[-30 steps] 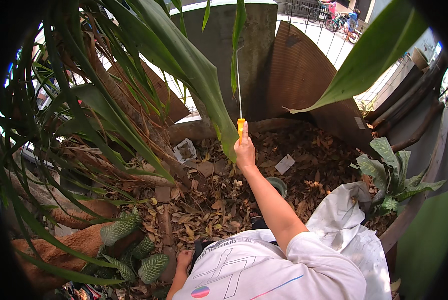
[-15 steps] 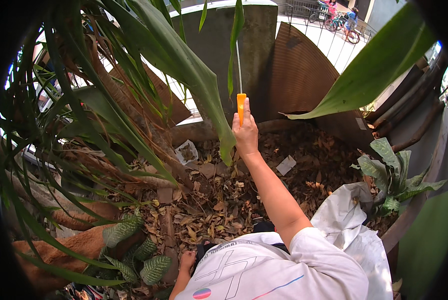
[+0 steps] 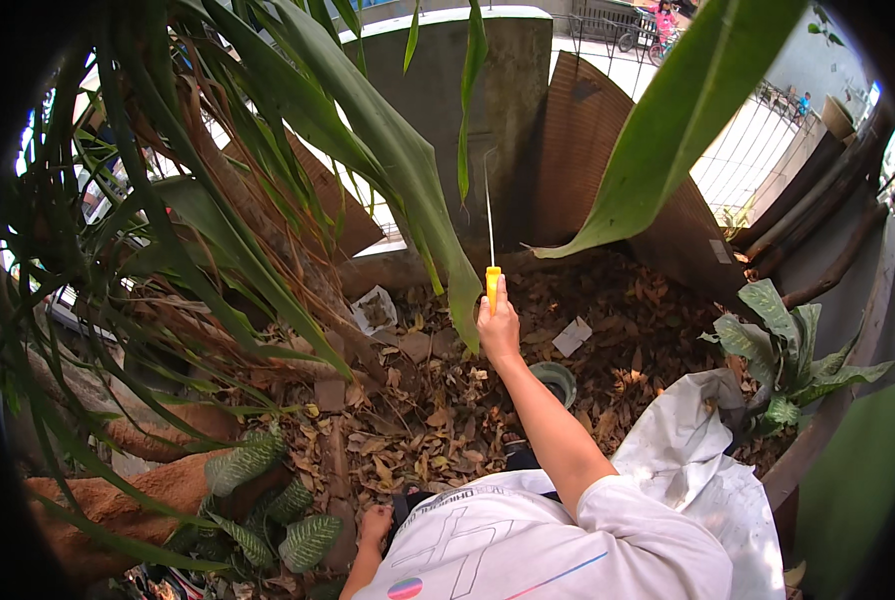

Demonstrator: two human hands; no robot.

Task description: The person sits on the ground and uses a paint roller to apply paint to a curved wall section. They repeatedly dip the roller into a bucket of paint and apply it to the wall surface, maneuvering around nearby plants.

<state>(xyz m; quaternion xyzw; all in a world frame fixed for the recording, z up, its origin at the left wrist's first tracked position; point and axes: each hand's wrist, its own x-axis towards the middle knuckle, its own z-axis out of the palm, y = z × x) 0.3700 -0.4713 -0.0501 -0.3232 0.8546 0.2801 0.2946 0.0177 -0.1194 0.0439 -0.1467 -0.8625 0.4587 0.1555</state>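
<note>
The handle at centre looks to me like smooth plastic, its shaft like thin metal; my feed shows crumpled plastic-like sheeting lower right, matt cloth on the shirt at bottom, and a rough, ribbed panel upper right.

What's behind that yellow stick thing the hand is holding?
Behind its thin shaft is a grey slab; beyond the yellow handle lie dry brown leaves. The right hand hides whatever is directly behind it, and the leaves hide what's beneath them.
</note>
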